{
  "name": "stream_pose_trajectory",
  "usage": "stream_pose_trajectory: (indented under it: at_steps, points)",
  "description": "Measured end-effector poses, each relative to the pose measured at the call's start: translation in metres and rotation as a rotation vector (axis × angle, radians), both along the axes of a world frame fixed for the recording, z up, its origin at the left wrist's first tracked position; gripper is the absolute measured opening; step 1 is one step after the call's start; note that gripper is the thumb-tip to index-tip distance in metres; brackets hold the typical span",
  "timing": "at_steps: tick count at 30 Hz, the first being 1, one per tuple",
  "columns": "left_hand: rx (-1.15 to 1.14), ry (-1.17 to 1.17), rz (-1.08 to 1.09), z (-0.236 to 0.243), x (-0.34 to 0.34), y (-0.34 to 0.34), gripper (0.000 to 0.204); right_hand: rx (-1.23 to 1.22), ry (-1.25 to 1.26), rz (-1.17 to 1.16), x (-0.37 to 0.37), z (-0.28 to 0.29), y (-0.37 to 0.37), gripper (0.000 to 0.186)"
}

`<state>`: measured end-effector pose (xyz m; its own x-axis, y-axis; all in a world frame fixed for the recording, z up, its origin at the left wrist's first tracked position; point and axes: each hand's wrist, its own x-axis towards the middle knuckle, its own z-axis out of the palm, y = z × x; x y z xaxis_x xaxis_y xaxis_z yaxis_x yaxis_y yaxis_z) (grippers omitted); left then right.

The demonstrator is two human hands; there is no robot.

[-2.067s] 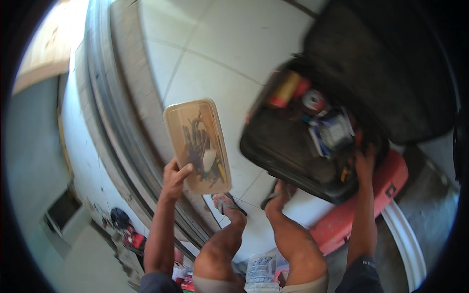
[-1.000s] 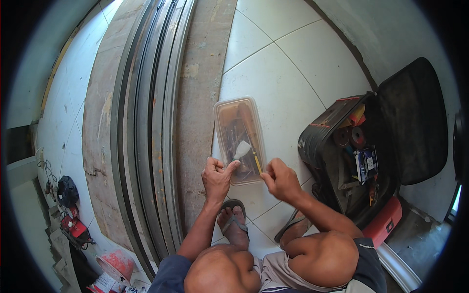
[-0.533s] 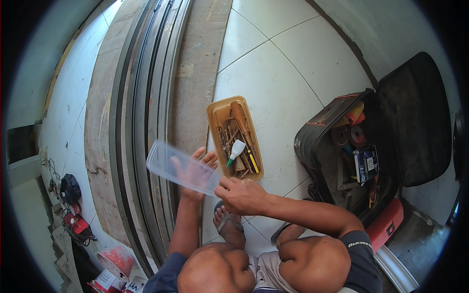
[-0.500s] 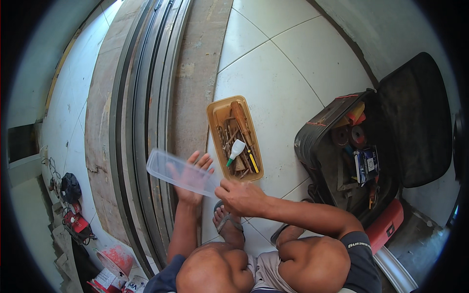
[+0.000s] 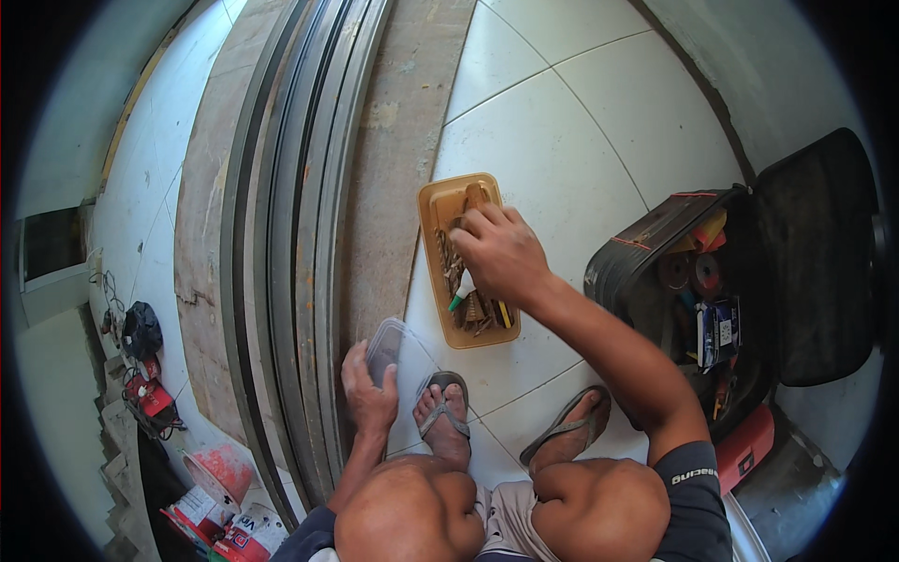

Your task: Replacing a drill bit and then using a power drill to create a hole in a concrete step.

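My right hand (image 5: pixel 501 248) reaches into a tan plastic tray (image 5: pixel 428 239) on the tiled floor. Its fingers curl down by the wooden handle (image 5: pixel 475 196) of a tool, and they hide whatever lies between them. Rusty drill bits (image 5: pixel 446 251) and other slim metal pieces fill the tray. Beneath the hand, a small white bottle with a green tip (image 5: pixel 458 300) shows partly, beside a yellow and black handle (image 5: pixel 506 316). My left hand (image 5: pixel 372 398) is open, thumb apart from the fingers, beside a clear plastic lid (image 5: pixel 401 351) low near my foot; whether they touch, I cannot tell.
Long dark metal profiles (image 5: pixel 314 187) lie on a worn board (image 5: pixel 398 122) to the left. An open black case (image 5: pixel 623 234) with grinding discs and tools stands right, a red box (image 5: pixel 746 448) beside it. Far left are a red machine (image 5: pixel 153 401) with cables and a spattered bucket (image 5: pixel 220 473).
My right hand has let go of the clear lid and moved forward into the tray. The lid and my left hand have come down nearer the floor by my foot.
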<state>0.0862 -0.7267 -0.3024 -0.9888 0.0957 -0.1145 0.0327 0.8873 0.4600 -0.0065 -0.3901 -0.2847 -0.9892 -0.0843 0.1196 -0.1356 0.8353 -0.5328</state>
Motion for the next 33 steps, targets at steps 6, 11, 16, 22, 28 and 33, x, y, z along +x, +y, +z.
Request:
stream_pose_trajectory:
  at_steps: [6,11,16,22,28,33]
  points:
    - [0.286,-0.026,-0.324,0.014,-0.041,0.067,0.055,0.308,-0.018,0.136,-0.041,-0.053,-0.024,0.015]
    - [0.395,-0.107,-0.332,0.008,-0.052,0.091,0.053,0.009,0.008,0.142,-0.023,-0.055,-0.012,0.013]
    - [0.452,-0.14,-0.266,0.004,-0.057,0.086,0.05,-0.253,-0.202,0.035,0.015,0.001,0.001,0.012]
    - [0.476,-0.058,-0.294,0.012,-0.068,0.095,0.046,-0.344,-0.207,-0.097,0.091,0.015,-0.003,0.011]
    - [0.51,-0.149,-0.295,0.022,-0.077,0.111,0.036,-0.388,-0.185,-0.106,0.121,0.018,-0.021,0.012]
    - [0.031,-0.115,-0.694,0.033,-0.091,0.141,0.03,-0.407,-0.151,-0.013,0.132,0.026,-0.024,0.015]
